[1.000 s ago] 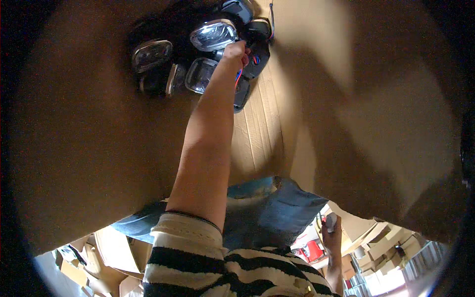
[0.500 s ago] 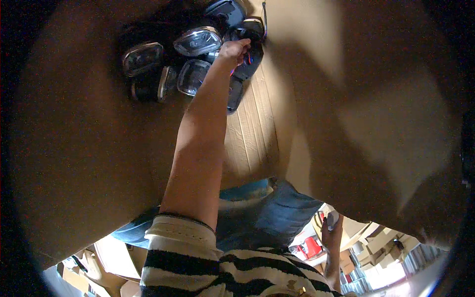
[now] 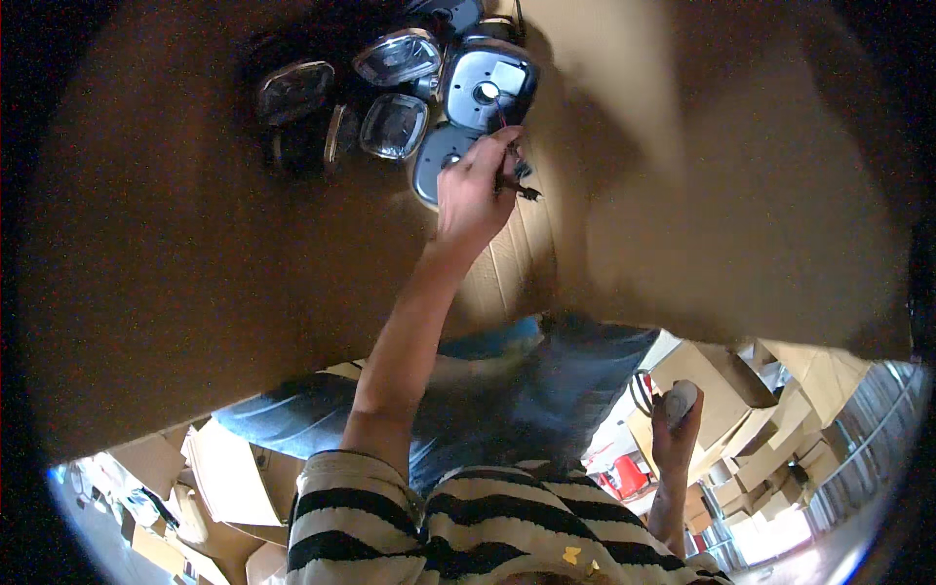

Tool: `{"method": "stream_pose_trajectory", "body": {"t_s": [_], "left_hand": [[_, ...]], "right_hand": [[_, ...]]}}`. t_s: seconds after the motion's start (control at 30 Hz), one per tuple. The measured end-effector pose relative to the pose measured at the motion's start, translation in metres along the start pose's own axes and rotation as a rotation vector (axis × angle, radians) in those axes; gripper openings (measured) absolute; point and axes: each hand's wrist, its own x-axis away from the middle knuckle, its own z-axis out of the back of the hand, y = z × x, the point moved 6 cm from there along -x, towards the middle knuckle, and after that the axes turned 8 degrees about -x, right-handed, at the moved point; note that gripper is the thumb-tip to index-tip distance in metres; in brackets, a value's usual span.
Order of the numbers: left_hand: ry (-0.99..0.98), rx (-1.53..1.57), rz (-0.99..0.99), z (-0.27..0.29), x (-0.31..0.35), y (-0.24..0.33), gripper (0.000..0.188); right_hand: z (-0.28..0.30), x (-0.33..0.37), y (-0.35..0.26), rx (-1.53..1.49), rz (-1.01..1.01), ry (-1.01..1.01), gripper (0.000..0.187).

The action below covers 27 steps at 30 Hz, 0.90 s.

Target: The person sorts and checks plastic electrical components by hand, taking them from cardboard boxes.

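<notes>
Fingers of the left hand (image 3: 470, 190) were closed around thin dark wires with a small connector (image 3: 514, 175) — these ran up to a grey rectangular metal lamp housing (image 3: 487, 86) lying deep inside the large brown cardboard box (image 3: 195, 253). Down low, the right hand (image 3: 673, 429) was wrapped around a small white rounded object (image 3: 680, 398), well apart.

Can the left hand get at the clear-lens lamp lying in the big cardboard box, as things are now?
Probably yes. The left hand is already deep in the cardboard box, pinching wires at a grey lamp housing. The clear-lens lamp lies just beside it, uncovered.
</notes>
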Motion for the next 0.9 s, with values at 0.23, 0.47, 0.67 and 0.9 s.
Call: {"method": "stream_pose_trajectory", "body": {"t_s": [0.23, 0.47, 0.67, 0.9], "left_hand": [[0.082, 0.052, -0.217, 0.053, 0.032, 0.081, 0.031], [-0.278, 0.066, -0.322, 0.055, 0.089, 0.147, 0.024], [-0.637, 0.226, -0.372, 0.031, 0.148, 0.181, 0.025], [-0.888, 0.272, -0.401, 0.025, 0.180, 0.201, 0.043]], "right_hand": [[-0.002, 0.021, -0.009, -0.104, 0.146, -0.055, 0.035], [0.005, 0.036, -0.005, -0.167, 0.180, -0.152, 0.033], [0.011, 0.046, -0.026, -0.468, 0.188, -0.379, 0.034], [0.019, 0.048, -0.031, -0.543, 0.225, -0.477, 0.029]]}}
